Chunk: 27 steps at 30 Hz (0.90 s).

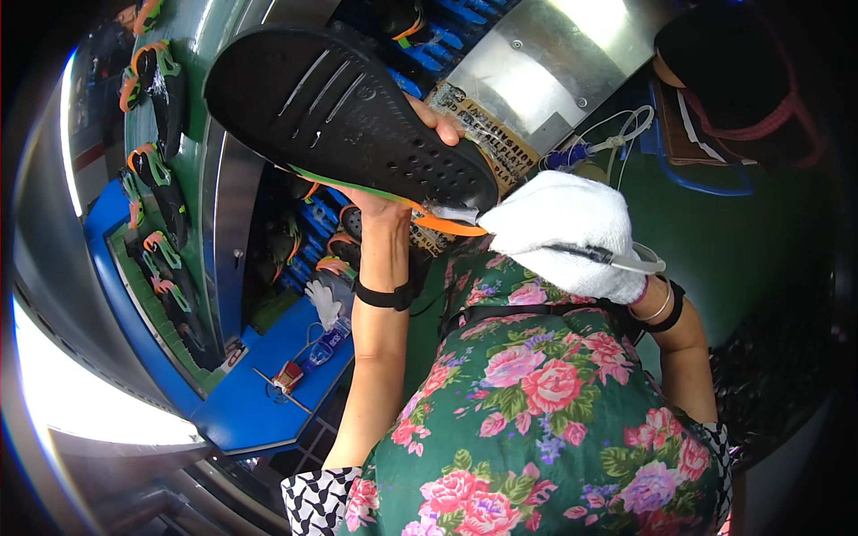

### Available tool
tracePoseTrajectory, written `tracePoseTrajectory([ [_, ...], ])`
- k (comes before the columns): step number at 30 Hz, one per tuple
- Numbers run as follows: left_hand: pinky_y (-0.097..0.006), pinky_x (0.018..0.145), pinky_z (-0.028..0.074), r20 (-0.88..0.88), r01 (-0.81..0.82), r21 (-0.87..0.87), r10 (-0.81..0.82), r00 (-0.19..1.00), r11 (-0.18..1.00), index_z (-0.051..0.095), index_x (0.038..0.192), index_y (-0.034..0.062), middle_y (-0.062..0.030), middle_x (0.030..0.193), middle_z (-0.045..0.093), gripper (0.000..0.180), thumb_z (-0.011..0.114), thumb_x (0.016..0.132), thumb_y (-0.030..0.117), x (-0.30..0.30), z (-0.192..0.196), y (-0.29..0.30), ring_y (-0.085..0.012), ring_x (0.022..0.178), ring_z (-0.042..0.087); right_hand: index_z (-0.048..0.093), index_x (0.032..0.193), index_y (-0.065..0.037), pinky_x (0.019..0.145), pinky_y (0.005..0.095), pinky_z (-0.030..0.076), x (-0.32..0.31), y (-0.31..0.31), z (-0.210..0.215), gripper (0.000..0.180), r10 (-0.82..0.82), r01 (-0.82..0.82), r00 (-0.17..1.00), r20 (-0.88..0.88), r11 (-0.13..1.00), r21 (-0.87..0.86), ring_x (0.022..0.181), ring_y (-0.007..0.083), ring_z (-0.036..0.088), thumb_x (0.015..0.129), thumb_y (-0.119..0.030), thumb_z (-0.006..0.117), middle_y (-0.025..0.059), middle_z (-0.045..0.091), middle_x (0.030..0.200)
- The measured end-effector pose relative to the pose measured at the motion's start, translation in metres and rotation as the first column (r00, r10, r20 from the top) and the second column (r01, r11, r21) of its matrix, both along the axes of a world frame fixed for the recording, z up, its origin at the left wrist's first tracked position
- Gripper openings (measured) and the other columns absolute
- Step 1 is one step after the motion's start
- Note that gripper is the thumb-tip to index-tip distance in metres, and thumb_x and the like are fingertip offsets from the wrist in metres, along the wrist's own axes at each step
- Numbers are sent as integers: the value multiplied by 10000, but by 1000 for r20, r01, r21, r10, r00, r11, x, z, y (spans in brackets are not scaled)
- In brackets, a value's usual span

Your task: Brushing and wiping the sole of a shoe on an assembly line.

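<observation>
Right, head view, looking down: the left hand (393,192) is up in front of the chest with its grip clenched on a black shoe sole (344,107), thumb over the near edge, fingers under it. The sole is held tread side up, tilted, toe end pointing up and to the left; pale grooves and small holes show on the tread, and a green and orange rim runs along its lower edge. A black band sits on the left wrist (386,295).

The right hand (572,237), in a thick white glove, comes in from the right, its grip closed around a thin dark tool (594,255) with a pale tube trailing off toward the wrist. The glove's front touches the sole's lower right end, just beside the orange rim.

Below the hands, a flowered green apron (545,411) fills the lower middle. To the left, a green conveyor (192,116) carries a row of dark soles with orange and green trim (161,170). A blue surface (259,402) down left holds a small bottle (320,350) and a white glove (323,302). Top right, another person in a dark cap (733,76) sits well apart
</observation>
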<state>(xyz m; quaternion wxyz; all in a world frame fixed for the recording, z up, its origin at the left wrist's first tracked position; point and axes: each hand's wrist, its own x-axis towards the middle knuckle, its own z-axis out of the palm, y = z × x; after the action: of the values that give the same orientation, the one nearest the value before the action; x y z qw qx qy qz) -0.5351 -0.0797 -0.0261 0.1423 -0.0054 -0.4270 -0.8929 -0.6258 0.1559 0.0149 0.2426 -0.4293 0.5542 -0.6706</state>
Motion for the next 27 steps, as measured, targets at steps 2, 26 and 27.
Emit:
tracePoseTrajectory([
  [2, -498, 954, 476, 0, 11, 27, -11, 1000, 1000, 630, 1215, 56, -116, 1098, 624, 733, 530, 937, 726, -2, 1, 2, -308, 968, 657, 790, 931, -45, 773, 371, 586, -4, 1, 0, 174, 8, -9, 999, 52, 999, 31, 865, 271, 745, 766, 5, 812, 115, 784, 973],
  [26, -490, 914, 490, 69, 29, 90, -36, 997, 996, 611, 1164, -3, -151, 1003, 629, 1117, 371, 752, 1006, -24, 4, 8, -336, 921, 657, 796, 907, -56, 741, 366, 595, -7, 7, 6, 176, -42, 38, 996, -80, 998, -40, 841, 270, 738, 742, 5, 804, 92, 783, 947],
  [27, -491, 910, 493, 74, 16, 119, -25, 997, 993, 608, 1160, -6, -154, 998, 629, 1148, 348, 728, 1026, -22, 1, 8, -338, 917, 655, 789, 880, -51, 743, 366, 589, -5, 5, 6, 176, -43, 38, 995, -92, 998, -51, 859, 277, 742, 715, 10, 807, 113, 785, 961],
])
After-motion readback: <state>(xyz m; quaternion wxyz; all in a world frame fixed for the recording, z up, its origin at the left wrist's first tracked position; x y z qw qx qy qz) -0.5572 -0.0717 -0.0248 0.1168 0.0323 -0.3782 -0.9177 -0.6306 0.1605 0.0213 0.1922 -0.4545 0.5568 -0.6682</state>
